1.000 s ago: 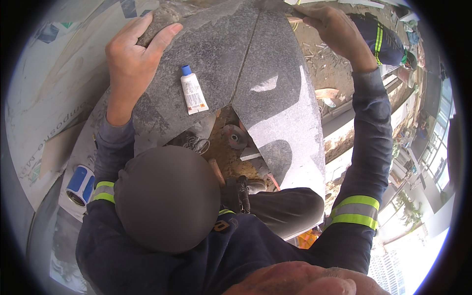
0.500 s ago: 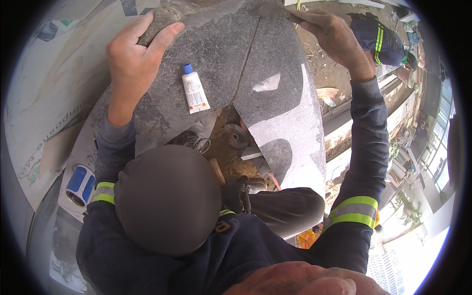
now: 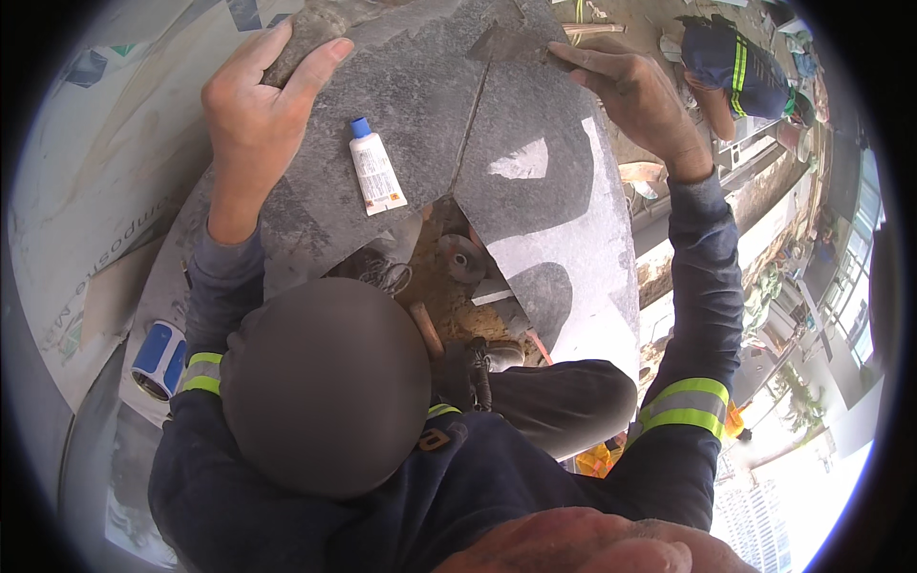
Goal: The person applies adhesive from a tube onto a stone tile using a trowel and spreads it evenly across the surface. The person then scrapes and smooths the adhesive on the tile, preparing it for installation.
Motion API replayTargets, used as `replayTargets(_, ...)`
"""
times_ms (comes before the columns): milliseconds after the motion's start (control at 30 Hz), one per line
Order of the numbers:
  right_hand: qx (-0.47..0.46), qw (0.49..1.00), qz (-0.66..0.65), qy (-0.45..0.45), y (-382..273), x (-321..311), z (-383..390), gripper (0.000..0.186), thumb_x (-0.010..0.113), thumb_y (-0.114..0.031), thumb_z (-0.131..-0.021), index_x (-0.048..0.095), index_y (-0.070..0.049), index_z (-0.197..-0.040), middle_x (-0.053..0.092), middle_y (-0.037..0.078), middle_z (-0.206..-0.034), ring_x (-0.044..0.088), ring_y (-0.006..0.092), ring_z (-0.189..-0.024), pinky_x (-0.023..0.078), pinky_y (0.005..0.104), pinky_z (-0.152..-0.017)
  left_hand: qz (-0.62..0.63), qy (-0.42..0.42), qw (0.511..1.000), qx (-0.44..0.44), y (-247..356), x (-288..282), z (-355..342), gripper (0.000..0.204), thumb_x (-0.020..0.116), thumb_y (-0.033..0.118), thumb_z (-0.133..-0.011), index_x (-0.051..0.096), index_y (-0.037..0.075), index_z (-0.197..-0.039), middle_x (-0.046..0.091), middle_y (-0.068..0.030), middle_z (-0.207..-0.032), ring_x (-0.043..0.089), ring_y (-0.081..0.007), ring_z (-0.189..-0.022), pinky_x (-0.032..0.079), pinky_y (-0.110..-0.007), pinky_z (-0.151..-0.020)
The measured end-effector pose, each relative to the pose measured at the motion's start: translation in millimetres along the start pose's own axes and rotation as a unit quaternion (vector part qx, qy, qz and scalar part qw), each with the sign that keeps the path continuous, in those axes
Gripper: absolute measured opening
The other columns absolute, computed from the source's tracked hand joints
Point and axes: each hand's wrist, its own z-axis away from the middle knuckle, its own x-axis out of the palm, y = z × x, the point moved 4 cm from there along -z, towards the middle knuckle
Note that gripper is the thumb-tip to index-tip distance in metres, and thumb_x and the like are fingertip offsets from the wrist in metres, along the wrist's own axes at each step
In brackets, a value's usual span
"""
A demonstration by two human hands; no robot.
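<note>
My left hand [image 3: 253,124] is closed around a rough, dusty grey edge [image 3: 310,38] at the far left of the dark stone slab [image 3: 420,91], thumb on top. Across the slab's seam, my right hand [image 3: 640,105] has its fingers together at the far right. A thin dark flat patch or piece [image 3: 511,46] lies at those fingertips; whether it is a scraper blade or a smear, I cannot tell. Between my hands a white tube [image 3: 376,174] with a blue cap rests on the slab, apart from both.
Below the slab's cut-out lie a round disc [image 3: 460,258] and a wooden handle [image 3: 426,329]. A blue and white can [image 3: 159,360] stands at the left. Large printed white boards [image 3: 95,181] flank that side. Another person [image 3: 721,67] in dark clothing bends down at the far right.
My right hand has come nearer to me and slightly left, and the dark patch at its fingertips has shifted the same way. My left hand keeps its grip, almost unmoved.
</note>
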Motion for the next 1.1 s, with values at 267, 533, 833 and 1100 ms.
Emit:
replayTargets(267, 0.028, 0.997, 0.027, -0.064, 3, -3, 32, 0.034, 0.071, -0.009, -0.092, 0.075, -0.017, -0.125, 0.071, 0.01, -0.097, 0.068, 0.0284, -0.08, 0.052, 0.0407, -0.072, -0.041, -0.003, 0.999, 0.01, -8, -6, -4, 0.029, 0.086, 0.019, -0.086, 0.071, -0.005, -0.092, 0.053, -0.0027, -0.064, 0.044, -0.0092, -0.059, 0.041, -0.027, -0.056)
replayTargets(533, 0.056, 0.998, -0.027, -0.018, -14, 26, 43, 0.035, 0.072, -0.005, -0.09, 0.075, -0.014, -0.124, 0.071, 0.01, -0.102, 0.071, 0.0288, -0.085, 0.057, 0.0398, -0.074, -0.01, -0.001, 1.0, -0.016, 0, 3, 1, 0.043, 0.087, 0.027, -0.086, 0.061, -0.007, -0.086, 0.042, 0.0023, -0.068, 0.037, -0.0088, -0.066, 0.038, -0.025, -0.06)
replayTargets(833, 0.06, 0.996, -0.053, -0.024, -26, 6, 43, 0.036, 0.071, -0.005, -0.091, 0.074, -0.014, -0.126, 0.07, 0.01, -0.104, 0.071, 0.0283, -0.083, 0.057, 0.0405, -0.075, 0.009, 0.004, 1.0, 0.024, 7, 4, -1, 0.032, 0.086, 0.021, -0.086, 0.068, -0.005, -0.089, 0.052, -0.0022, -0.065, 0.045, -0.0095, -0.062, 0.042, -0.027, -0.059)
replayTargets(1100, 0.13, 0.989, -0.054, -0.053, -35, 16, 82, 0.04, 0.072, -0.003, -0.091, 0.071, -0.01, -0.13, 0.066, 0.015, -0.106, 0.069, 0.0293, -0.087, 0.055, 0.0402, -0.076, -0.017, -0.006, 0.999, -0.033, -1, -4, -2, 0.034, 0.086, 0.021, -0.086, 0.068, -0.007, -0.091, 0.053, -0.0023, -0.067, 0.046, -0.0106, -0.064, 0.043, -0.027, -0.062)
